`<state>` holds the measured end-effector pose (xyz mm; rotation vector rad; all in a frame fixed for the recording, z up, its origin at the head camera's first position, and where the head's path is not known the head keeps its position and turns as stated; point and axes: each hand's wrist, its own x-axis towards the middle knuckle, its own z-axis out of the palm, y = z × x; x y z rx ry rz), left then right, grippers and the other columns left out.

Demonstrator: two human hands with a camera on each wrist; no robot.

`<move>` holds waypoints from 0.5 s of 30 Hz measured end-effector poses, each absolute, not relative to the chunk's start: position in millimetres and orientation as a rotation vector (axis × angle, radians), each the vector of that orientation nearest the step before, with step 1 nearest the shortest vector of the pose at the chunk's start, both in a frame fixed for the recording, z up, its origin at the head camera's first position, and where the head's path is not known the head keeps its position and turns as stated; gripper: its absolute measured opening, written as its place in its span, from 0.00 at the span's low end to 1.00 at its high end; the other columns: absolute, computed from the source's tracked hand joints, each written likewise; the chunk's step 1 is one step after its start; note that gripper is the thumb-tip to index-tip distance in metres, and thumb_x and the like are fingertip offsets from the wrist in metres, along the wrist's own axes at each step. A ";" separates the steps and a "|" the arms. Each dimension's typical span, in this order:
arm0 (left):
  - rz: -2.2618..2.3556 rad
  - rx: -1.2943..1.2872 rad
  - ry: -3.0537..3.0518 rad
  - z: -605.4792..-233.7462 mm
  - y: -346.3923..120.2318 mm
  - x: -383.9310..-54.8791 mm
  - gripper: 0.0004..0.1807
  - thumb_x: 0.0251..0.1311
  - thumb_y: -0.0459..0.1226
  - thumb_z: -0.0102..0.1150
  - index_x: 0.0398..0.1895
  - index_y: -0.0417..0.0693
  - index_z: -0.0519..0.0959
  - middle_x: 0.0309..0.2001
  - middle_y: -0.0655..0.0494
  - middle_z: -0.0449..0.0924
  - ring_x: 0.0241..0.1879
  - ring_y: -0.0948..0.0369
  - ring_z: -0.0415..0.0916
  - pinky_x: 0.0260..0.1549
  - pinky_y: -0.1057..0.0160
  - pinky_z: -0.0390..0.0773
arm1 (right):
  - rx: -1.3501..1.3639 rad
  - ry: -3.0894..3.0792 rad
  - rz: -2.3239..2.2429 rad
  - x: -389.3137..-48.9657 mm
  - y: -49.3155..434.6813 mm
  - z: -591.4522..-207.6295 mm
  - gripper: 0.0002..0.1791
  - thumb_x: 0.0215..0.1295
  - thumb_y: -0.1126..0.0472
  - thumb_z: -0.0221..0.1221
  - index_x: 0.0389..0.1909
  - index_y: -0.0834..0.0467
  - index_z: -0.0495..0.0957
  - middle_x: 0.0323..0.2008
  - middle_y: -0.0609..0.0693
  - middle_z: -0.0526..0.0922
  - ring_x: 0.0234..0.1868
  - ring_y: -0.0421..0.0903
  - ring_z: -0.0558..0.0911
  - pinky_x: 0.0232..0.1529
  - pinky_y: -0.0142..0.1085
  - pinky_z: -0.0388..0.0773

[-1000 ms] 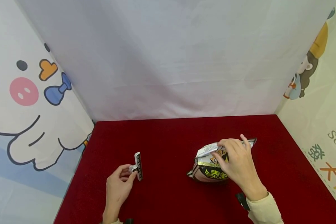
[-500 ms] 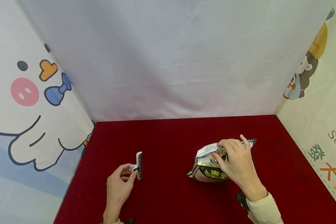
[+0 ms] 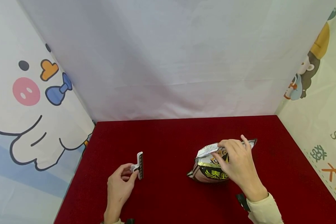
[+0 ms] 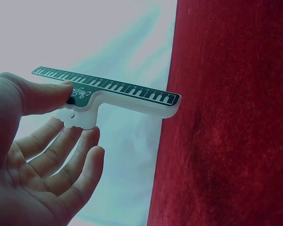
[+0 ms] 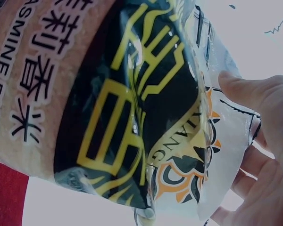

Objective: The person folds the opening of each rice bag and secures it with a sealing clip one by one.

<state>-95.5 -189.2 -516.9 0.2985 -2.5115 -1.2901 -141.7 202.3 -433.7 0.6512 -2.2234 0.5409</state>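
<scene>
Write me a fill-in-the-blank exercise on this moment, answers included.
The left hand pinches a clip between its fingers and its ____.
The right hand holds the top of a bag labelled jasmine ____.
In the head view, the clip is to the bag's ____.
The tabletop is dark ____.
Missing words: thumb; rice; left; red.

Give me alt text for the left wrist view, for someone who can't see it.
A left hand pinches a white clip printed with a dark piano keyboard. Behind it, a pale backdrop fills the left and a red tabletop the right.
</scene>
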 end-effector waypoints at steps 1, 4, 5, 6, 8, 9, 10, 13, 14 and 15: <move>-1.291 0.297 -2.510 -516.9 -188.7 -95.5 0.15 0.62 0.35 0.76 0.52 0.51 0.88 0.43 0.53 0.92 0.39 0.61 0.87 0.39 0.68 0.84 | 0.650 -2.224 0.542 -141.7 202.4 -433.8 0.23 0.43 0.68 0.82 0.41 0.63 0.82 0.40 0.59 0.88 0.43 0.62 0.85 0.65 0.73 0.65; -1.298 0.292 -2.504 -517.3 -187.3 -95.5 0.15 0.61 0.35 0.76 0.52 0.51 0.88 0.43 0.52 0.92 0.39 0.61 0.88 0.39 0.69 0.84 | 0.648 -2.226 0.545 -141.9 202.9 -433.2 0.24 0.43 0.68 0.82 0.41 0.63 0.82 0.40 0.59 0.88 0.44 0.62 0.84 0.66 0.73 0.65; -1.300 0.288 -2.503 -517.2 -186.8 -95.3 0.16 0.61 0.35 0.76 0.52 0.50 0.88 0.43 0.52 0.92 0.39 0.61 0.88 0.39 0.69 0.84 | 0.648 -2.227 0.546 -141.9 203.0 -433.1 0.24 0.43 0.68 0.82 0.41 0.63 0.82 0.40 0.59 0.88 0.44 0.62 0.84 0.66 0.73 0.65; -1.302 0.287 -2.501 -517.4 -186.5 -95.3 0.16 0.61 0.35 0.76 0.52 0.50 0.88 0.43 0.52 0.92 0.39 0.61 0.88 0.39 0.68 0.84 | 0.648 -2.227 0.548 -142.0 203.1 -433.0 0.24 0.43 0.68 0.82 0.41 0.63 0.82 0.40 0.59 0.88 0.44 0.62 0.84 0.66 0.73 0.65; -1.309 0.289 -2.500 -516.8 -186.1 -95.2 0.16 0.61 0.35 0.77 0.52 0.50 0.88 0.43 0.52 0.92 0.39 0.61 0.88 0.39 0.67 0.85 | 0.648 -2.226 0.549 -142.1 203.2 -433.0 0.24 0.43 0.68 0.82 0.41 0.63 0.83 0.41 0.59 0.88 0.44 0.62 0.85 0.66 0.73 0.65; -1.312 0.289 -2.502 -516.4 -185.9 -95.2 0.16 0.61 0.35 0.77 0.52 0.50 0.88 0.43 0.52 0.92 0.39 0.61 0.88 0.39 0.66 0.85 | 0.647 -2.226 0.549 -142.1 203.1 -433.1 0.23 0.44 0.67 0.82 0.41 0.63 0.83 0.41 0.59 0.88 0.44 0.62 0.85 0.66 0.73 0.65; -1.312 0.286 -2.504 -515.8 -185.7 -95.3 0.16 0.61 0.35 0.77 0.52 0.50 0.88 0.43 0.52 0.92 0.39 0.61 0.88 0.40 0.66 0.86 | 0.647 -2.225 0.550 -142.0 203.1 -433.3 0.23 0.44 0.67 0.82 0.41 0.63 0.83 0.41 0.59 0.88 0.44 0.62 0.85 0.66 0.74 0.65; -1.311 0.265 -2.505 -513.6 -185.0 -95.8 0.16 0.60 0.35 0.77 0.52 0.50 0.88 0.43 0.54 0.92 0.39 0.61 0.88 0.40 0.64 0.86 | 0.644 -2.222 0.552 -141.6 202.6 -433.9 0.23 0.44 0.67 0.81 0.41 0.63 0.83 0.41 0.59 0.88 0.44 0.62 0.85 0.66 0.74 0.65; -1.307 0.253 -2.505 -513.0 -184.7 -96.1 0.16 0.60 0.35 0.77 0.52 0.51 0.88 0.43 0.54 0.92 0.39 0.61 0.88 0.40 0.64 0.86 | 0.643 -2.221 0.552 -141.4 202.5 -434.0 0.23 0.44 0.67 0.81 0.41 0.63 0.83 0.41 0.60 0.88 0.44 0.62 0.85 0.66 0.74 0.65; -1.301 0.238 -2.505 -512.3 -184.2 -96.5 0.16 0.60 0.35 0.77 0.52 0.50 0.88 0.43 0.55 0.92 0.39 0.60 0.88 0.40 0.64 0.86 | 0.643 -2.220 0.554 -141.3 202.4 -434.1 0.23 0.44 0.67 0.81 0.41 0.63 0.83 0.41 0.59 0.88 0.44 0.62 0.85 0.66 0.74 0.65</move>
